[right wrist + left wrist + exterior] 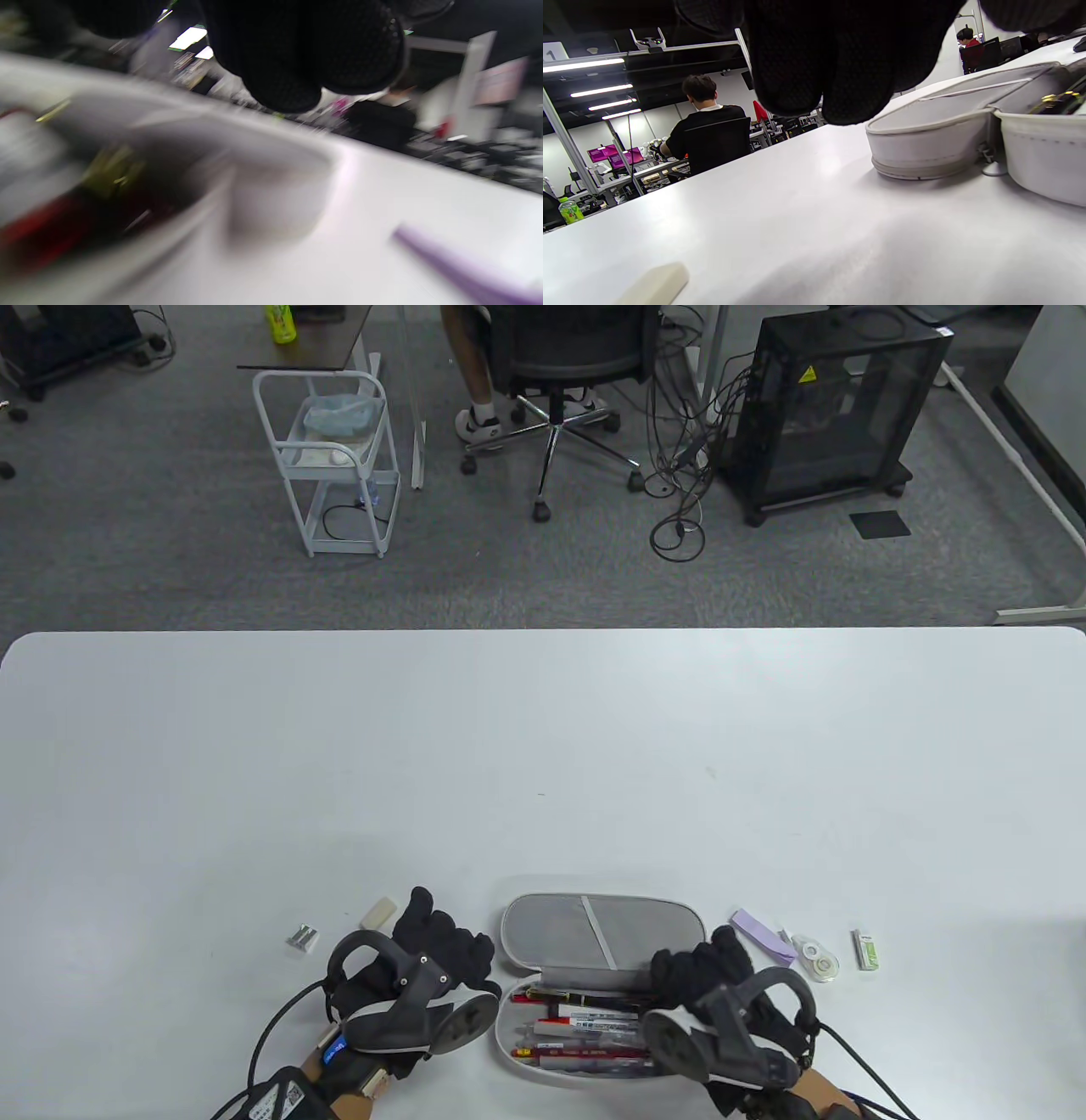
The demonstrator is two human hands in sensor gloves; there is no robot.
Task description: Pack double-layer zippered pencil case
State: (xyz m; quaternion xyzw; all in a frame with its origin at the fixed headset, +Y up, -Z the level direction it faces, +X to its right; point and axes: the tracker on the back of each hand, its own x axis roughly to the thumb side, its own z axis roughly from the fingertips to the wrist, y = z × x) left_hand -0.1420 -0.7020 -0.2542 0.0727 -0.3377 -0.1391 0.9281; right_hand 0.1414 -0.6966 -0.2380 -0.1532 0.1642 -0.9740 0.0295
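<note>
lying open at the lower centre of the table view, the pencil case (594,976) has its grey mesh-lined lid half (602,929) towards the top of the frame and its tray half (577,1035), loaded with red and clear pens (585,1027), towards the bottom edge. its long axis runs left to right across the frame, so one short end faces each hand.

the left hand (424,967) sits just left of the case's left end, fingers loosely curled with nothing in them; in the left wrist view the gloved fingertips (835,84) hang above the white table (543,746) with the case wall (933,144) to the right of the frame. the right hand (713,984) overlaps the case's right end, fingers bent over the pens' tips. whether it grips anything i cannot tell, since the right wrist view is smeared with blur.

the loose pieces are split across the case. a pale eraser (378,913) and a small silver item (302,937) lie near the left hand. a lilac strip (764,935), a correction tape roller (820,957) and a small green-and-white pack (867,950) lie just right of the right hand. each hand is the nearer one for its own side, so the next pick looks like a short outward reach, then a carry back inward to the case.
</note>
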